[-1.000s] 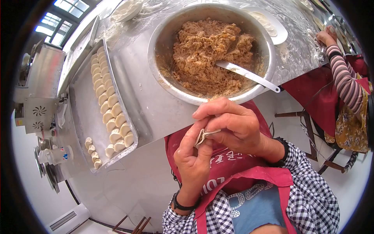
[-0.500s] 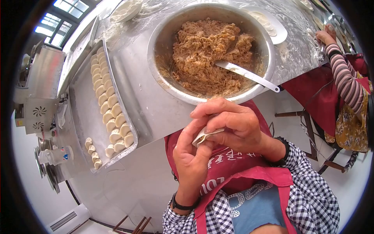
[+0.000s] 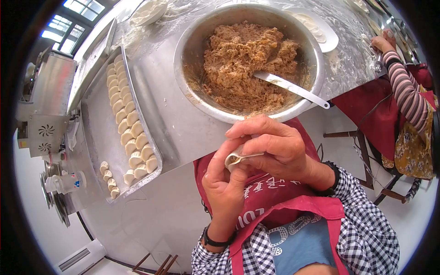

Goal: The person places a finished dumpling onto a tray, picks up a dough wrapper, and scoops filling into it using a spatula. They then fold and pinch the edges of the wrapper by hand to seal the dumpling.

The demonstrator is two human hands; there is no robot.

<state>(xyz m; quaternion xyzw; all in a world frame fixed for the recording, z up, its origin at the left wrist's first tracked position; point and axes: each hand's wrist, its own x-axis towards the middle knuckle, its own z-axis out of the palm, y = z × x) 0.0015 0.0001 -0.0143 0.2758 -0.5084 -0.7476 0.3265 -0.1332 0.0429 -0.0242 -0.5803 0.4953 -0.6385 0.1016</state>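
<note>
Between both hands, in front of the red apron, is a dumpling (image 3: 234, 159), folded over with a gap at its left end. My left hand (image 3: 224, 176) grips that end with thumb and fingers. My right hand (image 3: 279, 149) pinches the edge from the other side, its fingers hiding part of the dough. Just beyond my hands stands a wide metal bowl (image 3: 179, 68) of brown filling (image 3: 247, 59). A flat metal spatula (image 3: 293, 89) rests in the filling, its handle over the near right rim.
To the left lies a metal tray (image 3: 98, 133) with rows of dumplings (image 3: 130, 117). A white plate of wrappers (image 3: 316, 30) sits behind the bowl at right. Another person's hands (image 3: 385, 42) are at the far right, by a floured table (image 3: 346, 68).
The dumpling has turned slightly, so its left end shows as a rounder opening. Both hands have shifted only a little; the bowl and tray have not moved.
</note>
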